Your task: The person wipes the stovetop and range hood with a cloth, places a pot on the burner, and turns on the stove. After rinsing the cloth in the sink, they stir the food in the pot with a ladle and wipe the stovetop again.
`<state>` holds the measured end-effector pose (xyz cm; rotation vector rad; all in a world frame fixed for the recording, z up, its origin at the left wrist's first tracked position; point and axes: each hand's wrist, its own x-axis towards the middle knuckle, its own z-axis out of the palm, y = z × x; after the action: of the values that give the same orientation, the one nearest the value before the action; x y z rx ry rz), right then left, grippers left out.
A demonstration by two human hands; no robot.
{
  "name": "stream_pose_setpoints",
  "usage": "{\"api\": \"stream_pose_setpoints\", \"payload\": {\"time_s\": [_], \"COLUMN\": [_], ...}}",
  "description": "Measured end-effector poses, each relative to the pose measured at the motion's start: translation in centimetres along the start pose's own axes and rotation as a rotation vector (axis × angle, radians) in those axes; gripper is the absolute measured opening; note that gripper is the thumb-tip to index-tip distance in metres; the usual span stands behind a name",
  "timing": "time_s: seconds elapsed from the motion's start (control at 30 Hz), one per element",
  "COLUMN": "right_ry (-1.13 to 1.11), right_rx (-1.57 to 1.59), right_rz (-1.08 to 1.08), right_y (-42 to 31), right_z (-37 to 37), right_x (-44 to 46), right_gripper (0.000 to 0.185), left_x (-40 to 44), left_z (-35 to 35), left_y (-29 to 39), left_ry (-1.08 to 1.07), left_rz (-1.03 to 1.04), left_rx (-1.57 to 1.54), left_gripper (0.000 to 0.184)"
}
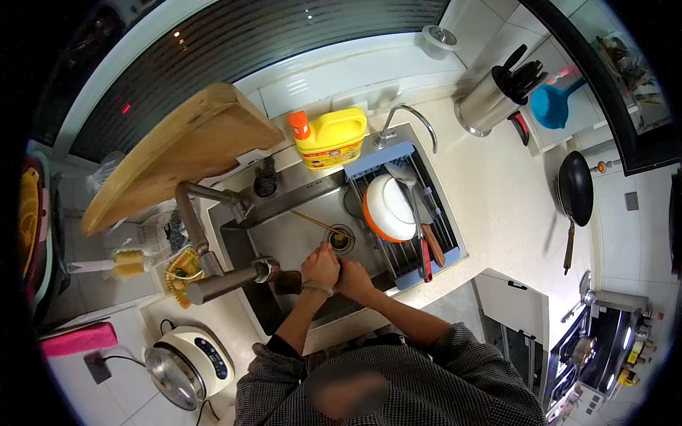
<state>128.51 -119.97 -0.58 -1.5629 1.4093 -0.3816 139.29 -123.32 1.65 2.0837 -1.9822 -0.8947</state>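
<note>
My left hand (320,267) and my right hand (354,278) are close together over the front of the steel sink (277,234). The fingers of both look curled, and a small dark thing shows between them, too hidden to name. Just beyond my fingertips is the sink drain (340,240), with something yellowish in it. A thin wooden stick, like a chopstick (312,219), lies across the sink floor with one end at the drain. Left of my left hand is the faucet (234,278), a thick jointed metal one.
A dish rack (444,245) at the sink's right holds a white and orange bowl (391,207) and utensils. Behind the sink stand a yellow detergent jug (331,139) and a wooden cutting board (185,153). A knife block (490,103) and an electric cooker (188,366) flank the counter.
</note>
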Motion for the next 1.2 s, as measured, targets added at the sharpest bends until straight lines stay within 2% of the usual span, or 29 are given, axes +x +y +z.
{"api": "stream_pose_setpoints", "payload": {"time_s": [0.03, 0.07, 0.1, 0.17, 0.2, 0.23, 0.27, 0.3, 0.33, 0.37, 0.4, 0.43, 0.47, 0.5, 0.53, 0.6, 0.67, 0.7, 0.77, 0.8, 0.83, 0.87, 0.9, 0.97, 1.03, 1.1, 1.17, 1.2], "right_ry": [0.220, 0.224, 0.223, 0.221, 0.053, -0.119, -0.415, -0.412, -0.631, -0.856, -1.087, -1.323, -1.348, -1.373, -1.360, -1.332, -1.299, -1.196, -1.005, -0.853, -0.702, -0.524, -0.647, -0.511, -0.434, -0.360, -0.105, -0.136], "right_rx": [-0.106, -0.104, -0.138, -0.177, 0.102, 0.376, 0.674, 0.673, 0.980, 1.284, 1.432, 1.572, 1.631, 1.690, 1.680, 1.660, 1.647, 1.559, 1.356, 1.289, 1.220, 1.191, 1.294, 1.044, 1.032, 1.012, 0.803, 0.649], "right_rz": [-0.026, -0.031, -0.047, -0.070, 0.001, 0.070, 0.206, 0.199, 0.261, 0.323, 0.329, 0.333, 0.279, 0.225, 0.263, 0.334, 0.409, 0.408, 0.419, 0.416, 0.413, 0.352, 0.411, 0.254, 0.306, 0.358, 0.170, 0.158], "right_y": [0.5, 0.3, 0.3, 0.1, -0.8, -1.6, -3.4, -4.9, -6.2, -6.8, -5.5, -4.2, -5.3, -6.5, -6.9, -7.1, -8.4, -9.5, -13.2, -13.9, -14.4, -13.3, -12.5, -11.6, -11.8, -11.4, -8.9, -7.9], "right_z": [0.9, 1.0, 1.1, 0.0, -1.5, -3.2, -5.6, -6.8, -7.6, -7.8, -6.3, -4.4, -4.2, -4.1, -4.4, -5.2, -6.9, -8.4, -12.3, -12.6, -12.4, -10.8, -11.0, -10.5, -10.6, -9.6, -7.2, -6.8], "right_x": [-0.2, -0.5, -1.0, -1.4, -1.6, -1.8, -1.9, -2.7, -3.5, -3.9, -4.0, -4.4, -5.2, -6.0, -6.6, -7.6, -8.7, -8.8, -9.0, -9.1, -9.0, -8.7, -8.0, -7.1, -6.5, -6.2, -5.8, -5.6], "right_gripper": [0.034, 0.034, 0.037, 0.041, 0.039, 0.038, 0.035, 0.035, 0.037, 0.040, 0.043, 0.045, 0.045, 0.045, 0.044, 0.043, 0.041, 0.036, 0.026, 0.023, 0.022, 0.021, 0.020, 0.019, 0.021, 0.023, 0.020, 0.016], "left_x": [0.3, 0.6, 0.6, 1.2, 1.1, 0.7, 0.4, 0.1, -0.2, -0.6, -1.2, -2.5, -2.8, -3.3, -3.9, -4.4, -4.6, -5.4, -7.5, -7.6, -7.2, -7.0, -6.6, -6.1, -5.5, -5.0, -4.8, -4.8], "left_z": [0.2, 0.0, -0.3, -1.3, -4.0, -5.3, -6.4, -7.3, -8.1, -8.6, -9.4, -11.0, -11.9, -12.6, -13.4, -15.4, -18.0, -18.9, -19.7, -18.8, -18.2, -17.6, -16.8, -14.9, -13.5, -12.3, -10.8, -9.9], "left_y": [0.1, 0.2, -0.1, -1.1, -0.3, -0.4, -0.7, -0.7, 0.0, 1.1, 2.7, 6.1, 7.9, 9.4, 10.6, 11.2, 9.8, 9.8, 9.8, 10.3, 10.7, 10.9, 11.1, 10.7, 10.0, 9.7, 9.2, 8.7], "left_ry": [-0.103, -0.206, -0.203, -0.364, -0.477, -0.471, -0.524, -0.566, -0.560, -0.710, -0.859, -0.847, -0.952, -0.946, -1.358, -1.802, -0.982, -0.984, -0.530, -0.561, -0.570, -0.469, -0.367, -0.317, -0.188, -0.186, -0.092, -0.041], "left_rz": [-0.114, -0.227, -0.228, -0.131, -0.161, -0.160, -0.113, -0.057, -0.052, 0.098, 0.261, 0.440, 0.711, 0.719, 1.000, 1.302, 1.249, 1.249, 0.566, 0.374, 0.371, 0.308, 0.251, 0.211, 0.244, 0.213, 0.136, 0.164], "left_rx": [0.099, 0.198, 0.199, -0.017, -0.223, -0.225, -0.663, -1.100, -1.099, -1.330, -1.553, -1.757, -1.900, -1.897, -2.050, -2.122, -1.637, -1.636, -1.276, -1.459, -1.459, -1.418, -1.372, -1.353, -1.260, -1.285, -1.265, -1.214], "left_gripper": [0.034, 0.040, 0.040, 0.053, 0.060, 0.060, 0.063, 0.067, 0.067, 0.066, 0.065, 0.069, 0.060, 0.060, 0.050, 0.041, 0.021, 0.021, 0.026, 0.021, 0.021, 0.017, 0.015, 0.015, 0.017, 0.018, 0.020, 0.022]}}
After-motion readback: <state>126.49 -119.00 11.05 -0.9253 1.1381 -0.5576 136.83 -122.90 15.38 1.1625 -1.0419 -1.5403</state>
